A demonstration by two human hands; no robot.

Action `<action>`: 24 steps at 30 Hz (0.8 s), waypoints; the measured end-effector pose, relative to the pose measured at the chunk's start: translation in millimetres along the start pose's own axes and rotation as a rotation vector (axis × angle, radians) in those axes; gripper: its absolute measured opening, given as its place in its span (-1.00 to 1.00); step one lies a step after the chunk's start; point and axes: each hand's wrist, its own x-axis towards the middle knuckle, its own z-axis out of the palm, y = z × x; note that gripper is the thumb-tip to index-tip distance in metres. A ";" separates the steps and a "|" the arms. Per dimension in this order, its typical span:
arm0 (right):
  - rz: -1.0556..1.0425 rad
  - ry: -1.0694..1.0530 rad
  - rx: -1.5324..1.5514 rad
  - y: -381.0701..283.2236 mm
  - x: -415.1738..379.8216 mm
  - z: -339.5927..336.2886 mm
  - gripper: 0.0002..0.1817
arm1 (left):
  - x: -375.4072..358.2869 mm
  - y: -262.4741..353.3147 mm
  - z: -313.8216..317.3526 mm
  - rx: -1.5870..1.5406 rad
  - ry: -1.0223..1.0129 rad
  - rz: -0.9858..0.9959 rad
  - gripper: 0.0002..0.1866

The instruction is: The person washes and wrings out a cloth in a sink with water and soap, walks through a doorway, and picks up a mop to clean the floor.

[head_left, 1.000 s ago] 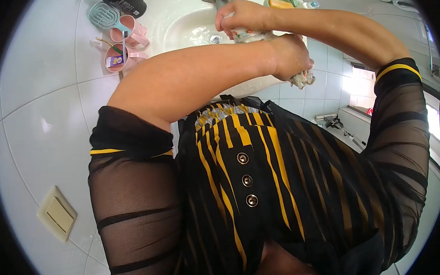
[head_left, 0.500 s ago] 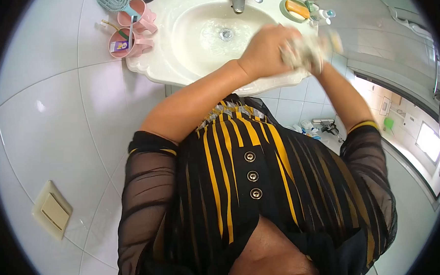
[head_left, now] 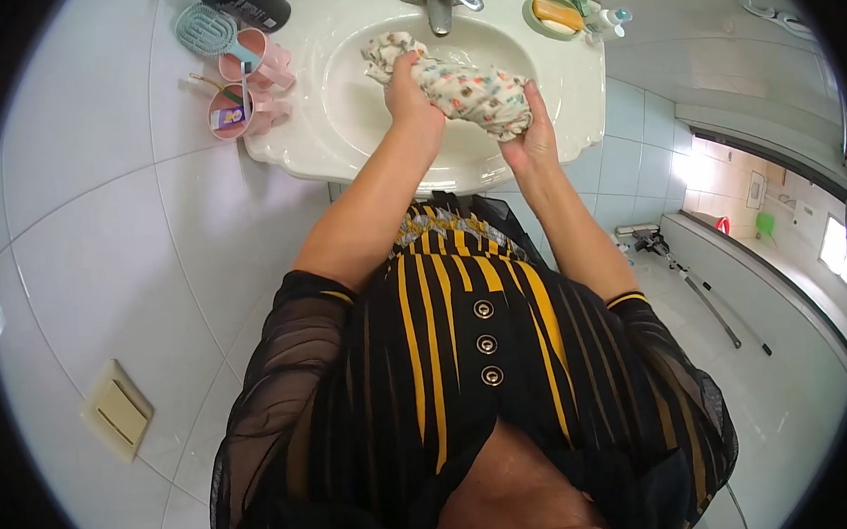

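Observation:
A white cloth printed with small coloured spots (head_left: 473, 92) is bunched into a thick roll above the washbasin (head_left: 342, 136). My left hand (head_left: 413, 99) is closed around it near its left end, where a loose bit of fabric sticks out past the fingers. At the opposite end, my right hand (head_left: 533, 135) grips the cloth with the thumb on its outer side; its other fingers are partly hidden. Beyond the cloth stands the metal tap (head_left: 440, 13), with no stream of water visible under it.
Left on the basin's rim are two pink cups (head_left: 231, 114), a blue hairbrush (head_left: 207, 30) and a black bottle (head_left: 252, 5). To the right sits a soap dish (head_left: 534, 16) with orange soap (head_left: 557, 15) beside small bottles (head_left: 609, 20). A wall switch (head_left: 118, 410) is at lower left.
My hands have moved left and apart over the basin. The cloth, earlier blurred and squeezed between them at the right rim, now stretches from one hand to the other.

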 end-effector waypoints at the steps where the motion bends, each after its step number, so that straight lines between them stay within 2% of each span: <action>1: 0.118 0.041 0.092 -7.4 -7.3 12.8 -0.64 | -12.8 -1.9 7.3 0.119 -0.106 0.215 -0.65; 2: 0.122 0.037 0.100 -11.8 -2.7 5.5 -0.64 | -27.8 -4.5 12.2 0.240 -0.207 0.429 -0.63; 3: 0.320 -0.173 0.197 -21.3 7.5 -7.7 -0.66 | -50.0 -6.6 21.6 0.341 -0.268 0.514 -0.59; 4: 0.520 -0.388 0.288 -27.2 12.5 -2.0 -0.66 | -59.0 -10.1 21.3 0.489 -0.487 0.667 -0.57; 5: 0.488 -0.252 0.144 -31.8 23.4 8.8 -0.71 | -67.3 -11.6 19.7 0.639 -0.704 0.815 -0.54; 7: 0.546 -0.390 0.051 -59.5 18.8 32.6 -0.74 | -109.7 3.4 46.0 1.016 -0.842 1.403 -0.57; 9: 0.573 -0.482 -0.038 -87.4 3.6 63.6 -0.77 | -129.0 10.0 69.1 0.907 -1.154 1.563 -0.59; 11: 0.585 -0.526 -0.123 -108.3 -15.9 89.5 -0.80 | -154.1 15.8 84.5 0.947 -1.320 1.613 -0.66; 12: 0.581 -0.538 -0.162 -117.5 -20.0 98.8 -0.81 | -163.4 18.5 88.4 0.947 -1.319 1.616 -0.66; 14: 0.577 -0.552 -0.273 -131.2 -29.1 117.5 -0.83 | -177.2 20.3 92.4 1.056 -1.623 1.684 -0.63; 15: 0.568 -0.545 -0.340 -133.7 -32.1 128.0 -0.84 | -180.7 13.6 94.4 0.981 -1.635 1.747 -0.75; 17: 0.534 -0.528 -0.540 -135.1 -35.0 144.6 -0.83 | -183.1 10.7 92.7 1.043 -1.641 1.802 -0.79; 18: 0.532 -0.526 -0.539 -133.1 -32.1 145.4 -0.83 | -181.4 7.7 91.7 1.100 -1.649 1.861 -0.84; 20: 0.611 -0.483 -0.598 -127.8 -25.3 141.8 -0.82 | -172.8 0.6 88.3 1.080 -1.661 1.835 -0.86; 22: 0.626 -0.430 -0.692 -119.6 -20.6 142.3 -0.85 | -165.2 -3.9 81.9 1.254 -1.686 1.831 -0.86; 24: 0.649 -0.379 -0.790 -110.6 -10.5 138.3 -0.88 | -154.1 -10.0 72.9 1.295 -1.695 1.829 -0.86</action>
